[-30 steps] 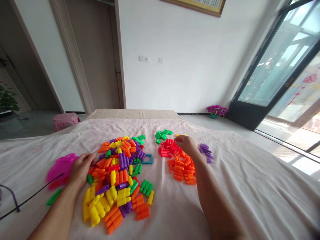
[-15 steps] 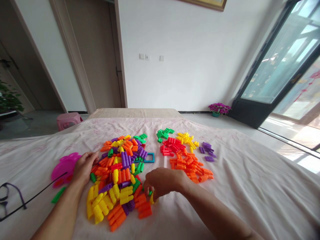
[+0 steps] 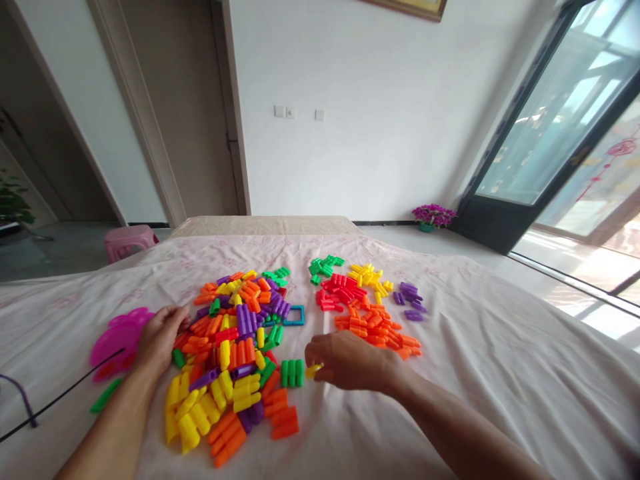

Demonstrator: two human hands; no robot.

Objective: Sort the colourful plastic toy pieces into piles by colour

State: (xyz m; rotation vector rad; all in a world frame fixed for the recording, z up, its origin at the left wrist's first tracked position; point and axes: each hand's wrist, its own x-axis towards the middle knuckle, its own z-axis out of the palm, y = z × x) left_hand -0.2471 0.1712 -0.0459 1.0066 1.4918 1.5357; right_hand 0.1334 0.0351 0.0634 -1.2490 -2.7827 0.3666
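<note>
Right hand [image 3: 350, 363] pinching yellow piece [image 3: 315, 370] beside green block [image 3: 292, 373]; left hand [image 3: 159, 337] loosely curled at mixed pile [image 3: 233, 347] edge.

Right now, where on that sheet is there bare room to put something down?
Bare sheet lies right of the orange pile and purple pile, and beyond the green pile. A narrow strip separates the mixed heap from the sorted piles. Crowded: around the left hand, and where the right hand holds a yellow piece.

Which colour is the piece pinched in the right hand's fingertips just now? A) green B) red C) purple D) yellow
D: the right hand pinches a small yellow piece at its fingertips, just right of the green block lying on the sheet.
</note>
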